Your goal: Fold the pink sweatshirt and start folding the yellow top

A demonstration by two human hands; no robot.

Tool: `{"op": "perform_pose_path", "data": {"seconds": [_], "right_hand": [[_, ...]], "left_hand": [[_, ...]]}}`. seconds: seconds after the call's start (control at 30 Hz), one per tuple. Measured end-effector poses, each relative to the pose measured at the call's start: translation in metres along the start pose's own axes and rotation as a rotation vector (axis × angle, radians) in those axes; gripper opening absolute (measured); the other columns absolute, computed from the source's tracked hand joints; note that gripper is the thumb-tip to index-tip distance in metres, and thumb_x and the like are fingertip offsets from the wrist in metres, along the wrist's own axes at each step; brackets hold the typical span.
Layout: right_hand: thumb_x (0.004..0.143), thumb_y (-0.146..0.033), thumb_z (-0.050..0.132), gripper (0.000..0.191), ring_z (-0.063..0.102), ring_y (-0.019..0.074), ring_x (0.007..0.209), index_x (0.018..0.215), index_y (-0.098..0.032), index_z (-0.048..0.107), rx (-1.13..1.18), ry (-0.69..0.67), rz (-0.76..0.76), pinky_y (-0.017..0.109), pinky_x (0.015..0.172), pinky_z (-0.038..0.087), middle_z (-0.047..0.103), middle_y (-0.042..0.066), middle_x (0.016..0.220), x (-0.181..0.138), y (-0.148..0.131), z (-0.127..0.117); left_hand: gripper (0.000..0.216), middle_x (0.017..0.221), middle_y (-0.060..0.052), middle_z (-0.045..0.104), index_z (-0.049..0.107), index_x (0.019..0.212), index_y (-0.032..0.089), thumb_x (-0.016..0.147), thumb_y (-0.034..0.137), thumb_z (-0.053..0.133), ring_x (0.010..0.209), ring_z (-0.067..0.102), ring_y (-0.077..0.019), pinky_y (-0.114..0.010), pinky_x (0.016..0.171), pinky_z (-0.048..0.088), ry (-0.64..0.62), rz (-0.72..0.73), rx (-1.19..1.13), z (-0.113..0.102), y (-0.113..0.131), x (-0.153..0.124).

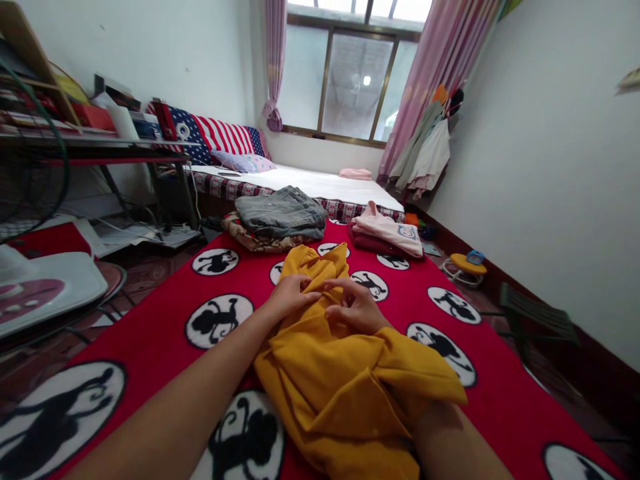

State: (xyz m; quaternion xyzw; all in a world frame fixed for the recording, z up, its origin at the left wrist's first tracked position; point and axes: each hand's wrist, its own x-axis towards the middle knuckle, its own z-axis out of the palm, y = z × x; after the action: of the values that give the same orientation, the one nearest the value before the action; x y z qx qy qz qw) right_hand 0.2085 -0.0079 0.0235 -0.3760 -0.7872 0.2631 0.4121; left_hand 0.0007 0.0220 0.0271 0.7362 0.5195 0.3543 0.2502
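fabric first: we see the crumpled mustard-yellow cloth garment (340, 373) running from lower centre up to mid-frame on the red monkey-print blanket (150, 347). our left hand (290, 293) and right hand (356, 308) pinch its folds side by side, equally near.

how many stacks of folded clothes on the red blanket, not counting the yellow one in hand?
2. One topped by grey folded jeans far left; one topped by a pink folded top far right. None seems hidden.
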Motion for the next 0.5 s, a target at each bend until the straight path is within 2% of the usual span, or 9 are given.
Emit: {"op": "perform_pose_path", "data": {"seconds": [0.07,0.13,0.23,0.3,0.37,0.4,0.5], "right_hand": [[0.062,-0.051,0.082,0.053,0.059,0.0181,0.079,0.109,-0.028,0.072,-0.044,-0.155,-0.042,0.031,0.073,0.048,0.066,0.004,0.107,0.002,-0.007,0.007],[0.056,-0.044,0.086,0.046,0.059,0.0198,0.083,0.097,-0.027,0.075,-0.095,-0.206,-0.032,0.032,0.077,0.047,0.065,0.003,0.099,0.004,-0.011,0.011],[0.050,-0.031,0.089,0.027,0.055,0.0167,0.070,0.070,-0.021,0.073,0.042,-0.134,0.116,0.030,0.068,0.045,0.062,0.000,0.074,0.004,-0.012,0.004],[0.047,-0.028,0.089,0.026,0.053,0.0158,0.063,0.059,-0.019,0.068,0.179,-0.060,0.207,0.028,0.061,0.045,0.059,-0.001,0.063,0.000,-0.008,-0.012],[0.052,-0.032,0.087,0.027,0.055,0.0164,0.060,0.063,-0.018,0.067,0.252,0.075,0.261,0.029,0.058,0.046,0.061,0.000,0.063,-0.006,0.003,-0.038],[0.056,-0.035,0.084,0.027,0.057,0.0167,0.061,0.068,-0.018,0.067,0.266,0.187,0.275,0.029,0.059,0.047,0.063,0.000,0.065,-0.010,0.010,-0.053],[0.065,-0.042,0.073,0.027,0.060,0.0172,0.066,0.077,-0.020,0.061,0.325,0.738,0.289,0.032,0.062,0.051,0.064,0.000,0.074,-0.023,0.041,-0.094]], "left_hand": [[0.018,0.067,-0.002,0.067,0.070,0.070,0.018,0.063,0.035,0.072,0.072,0.064,-0.0230,-0.030,0.067,0.048,0.003,-0.034,-0.108,0.003,-0.014,0.001],[0.017,0.061,0.000,0.064,0.067,0.063,0.017,0.063,0.034,0.070,0.065,0.061,-0.0195,-0.027,0.062,0.047,0.022,-0.058,-0.174,0.005,-0.019,0.002],[0.013,0.058,0.002,0.062,0.064,0.061,0.016,0.062,0.028,0.069,0.062,0.058,-0.0161,-0.025,0.060,0.046,0.077,-0.090,-0.260,0.005,-0.022,0.004],[0.010,0.065,0.000,0.065,0.065,0.067,0.015,0.064,0.024,0.066,0.066,0.060,-0.0159,-0.025,0.063,0.048,0.155,-0.121,-0.343,0.000,-0.027,0.006],[0.013,0.075,-0.003,0.068,0.064,0.077,0.014,0.069,0.023,0.062,0.072,0.062,-0.0163,-0.027,0.068,0.050,0.273,-0.169,-0.439,-0.011,-0.036,0.008],[0.015,0.077,-0.003,0.068,0.063,0.081,0.014,0.070,0.024,0.061,0.073,0.063,-0.0163,-0.028,0.070,0.050,0.348,-0.201,-0.486,-0.019,-0.042,0.009],[0.015,0.073,-0.001,0.064,0.057,0.081,0.017,0.070,0.026,0.061,0.070,0.062,-0.0158,-0.031,0.073,0.052,0.608,-0.315,-0.598,-0.047,-0.065,0.013]]}}
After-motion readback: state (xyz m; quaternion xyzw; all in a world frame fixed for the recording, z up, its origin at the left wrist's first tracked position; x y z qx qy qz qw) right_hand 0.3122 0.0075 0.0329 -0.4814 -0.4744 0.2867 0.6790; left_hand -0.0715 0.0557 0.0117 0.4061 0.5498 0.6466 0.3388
